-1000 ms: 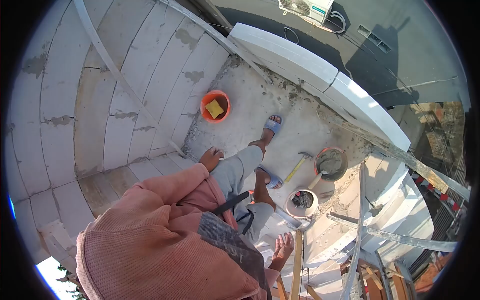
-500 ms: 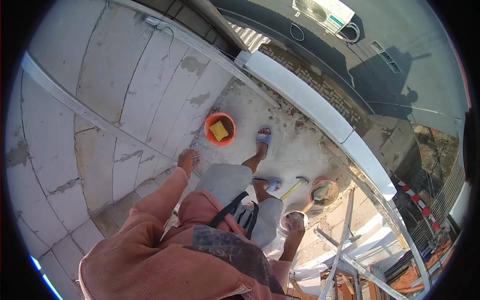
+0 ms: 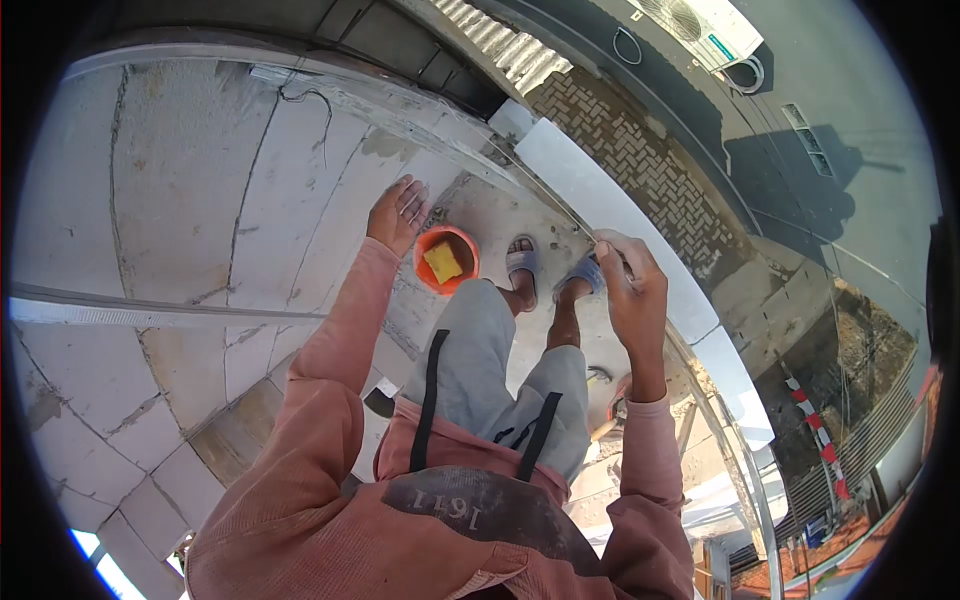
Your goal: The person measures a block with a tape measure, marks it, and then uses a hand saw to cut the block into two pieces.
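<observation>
At the far left, a wall of large pale blocks [image 3: 180,200] is seen, crossed by a long metal bar [image 3: 170,312]. Farther right, the left hand [image 3: 397,214] is held out near the foot of the wall, with the pink sleeve [image 3: 345,320] stretched behind it. Its grip is wide, the fingers are loosely extended, and nothing is seen to be held. Just beside this hand, an orange bucket [image 3: 437,287] is placed on the concrete floor [image 3: 490,210], and a yellow sponge [image 3: 442,262] is contained in it. To the right of the bucket, blue sandals [image 3: 521,262] are worn on both feet, above the grey trousers [image 3: 462,340]. A thin cord [image 3: 550,195] is stretched along the low white wall [image 3: 620,210], its near end met by the fingertips of the right hand [image 3: 637,300]. The grip there is narrow, with thumb and fingers curled; whether the cord is pinched or only touched cannot be told. Beyond the low wall, paving [image 3: 630,140] is seen below, and an air-conditioning unit [image 3: 715,30] is mounted higher up. At the far right, a red-and-white strip [image 3: 815,430] is seen.
</observation>
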Motion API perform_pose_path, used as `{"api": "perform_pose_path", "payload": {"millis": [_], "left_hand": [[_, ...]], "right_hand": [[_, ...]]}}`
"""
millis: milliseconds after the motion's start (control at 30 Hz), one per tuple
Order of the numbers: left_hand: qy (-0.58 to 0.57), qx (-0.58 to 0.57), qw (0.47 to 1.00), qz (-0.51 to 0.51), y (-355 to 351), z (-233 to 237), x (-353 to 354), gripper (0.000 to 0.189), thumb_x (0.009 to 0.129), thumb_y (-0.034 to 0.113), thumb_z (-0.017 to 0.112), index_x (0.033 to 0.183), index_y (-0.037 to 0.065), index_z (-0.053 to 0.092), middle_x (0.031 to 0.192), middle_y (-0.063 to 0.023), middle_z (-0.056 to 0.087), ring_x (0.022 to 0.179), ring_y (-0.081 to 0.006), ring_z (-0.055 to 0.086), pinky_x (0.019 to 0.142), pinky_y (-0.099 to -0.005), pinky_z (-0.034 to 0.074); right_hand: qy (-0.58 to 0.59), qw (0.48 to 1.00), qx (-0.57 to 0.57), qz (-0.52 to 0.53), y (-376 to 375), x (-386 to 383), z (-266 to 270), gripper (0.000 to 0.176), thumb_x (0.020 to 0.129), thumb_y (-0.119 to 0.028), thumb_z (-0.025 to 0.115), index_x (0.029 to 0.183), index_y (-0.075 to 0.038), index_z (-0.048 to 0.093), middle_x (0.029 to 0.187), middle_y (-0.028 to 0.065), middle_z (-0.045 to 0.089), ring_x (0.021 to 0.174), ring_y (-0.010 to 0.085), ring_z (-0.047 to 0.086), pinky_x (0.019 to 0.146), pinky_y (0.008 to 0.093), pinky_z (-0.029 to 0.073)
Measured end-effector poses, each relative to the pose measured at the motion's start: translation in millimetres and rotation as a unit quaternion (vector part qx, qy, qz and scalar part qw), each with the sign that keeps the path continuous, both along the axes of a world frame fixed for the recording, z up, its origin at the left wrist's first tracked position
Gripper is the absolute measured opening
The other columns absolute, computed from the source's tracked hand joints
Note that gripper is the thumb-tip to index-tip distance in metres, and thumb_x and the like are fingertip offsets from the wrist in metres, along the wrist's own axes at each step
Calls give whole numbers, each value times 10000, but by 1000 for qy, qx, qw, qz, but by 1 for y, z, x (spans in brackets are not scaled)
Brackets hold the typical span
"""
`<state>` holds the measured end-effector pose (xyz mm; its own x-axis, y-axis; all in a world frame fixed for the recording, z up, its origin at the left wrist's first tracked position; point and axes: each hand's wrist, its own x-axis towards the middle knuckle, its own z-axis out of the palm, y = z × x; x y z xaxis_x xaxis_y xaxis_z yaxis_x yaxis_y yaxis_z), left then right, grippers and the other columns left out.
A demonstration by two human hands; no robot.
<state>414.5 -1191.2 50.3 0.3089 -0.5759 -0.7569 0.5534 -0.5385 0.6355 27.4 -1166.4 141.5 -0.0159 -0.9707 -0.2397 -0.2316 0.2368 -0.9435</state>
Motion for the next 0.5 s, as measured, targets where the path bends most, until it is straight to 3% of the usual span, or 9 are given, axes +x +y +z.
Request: {"api": "perform_pose_path", "payload": {"millis": [100, 167, 300, 400, 500], "left_hand": [[56, 8, 997, 44, -36, -23, -5, 362, 960, 210, 661, 1298, 114, 571, 1275, -55, 568, 1133, -214, 558, 995, -393, 492], [60, 12, 995, 74, -53, -44, -8, 429, 968, 238, 657, 1361, 110, 543, 1320, -68, 544, 1155, -229, 551, 1024, -412, 473], [70, -30, 997, 22, -81, -72, -4, 492, 974, 282, 657, 1410, 110, 507, 1385, -95, 502, 1251, -247, 485, 1078, -434, 420], [108, -73, 991, -5, -90, -92, 0, 506, 993, 319, 615, 1440, 134, 465, 1421, -107, 500, 1278, -266, 463, 1066, -433, 398], [124, -49, 991, -2, -101, -86, -1, 554, 963, 323, 672, 1441, 140, 462, 1427, -102, 497, 1258, -252, 469, 1050, -429, 412]], "right_hand": [[-93, 992, 29, 85, -96, 76, -53, 271, 956, -214, 626, 1144, -39, 713, 991, 162, 719, 855, 233, 695, 792, 328, 524], [-58, 989, 27, 135, -150, 132, -105, 311, 963, -280, 597, 1132, -49, 718, 1004, 202, 716, 909, 313, 709, 834, 381, 529], [-36, 992, 41, 111, -228, 228, -145, 313, 973, -278, 529, 1097, -61, 718, 1092, 243, 697, 1033, 431, 660, 934, 475, 504], [66, 994, -44, 71, -261, 289, -194, 342, 955, -321, 551, 1139, -77, 706, 1105, 224, 696, 1023, 402, 663, 936, 430, 502], [60, 981, -42, 179, -285, 296, -205, 328, 953, -314, 546, 1136, -87, 698, 1118, 237, 687, 1032, 407, 659, 954, 450, 503]]}}
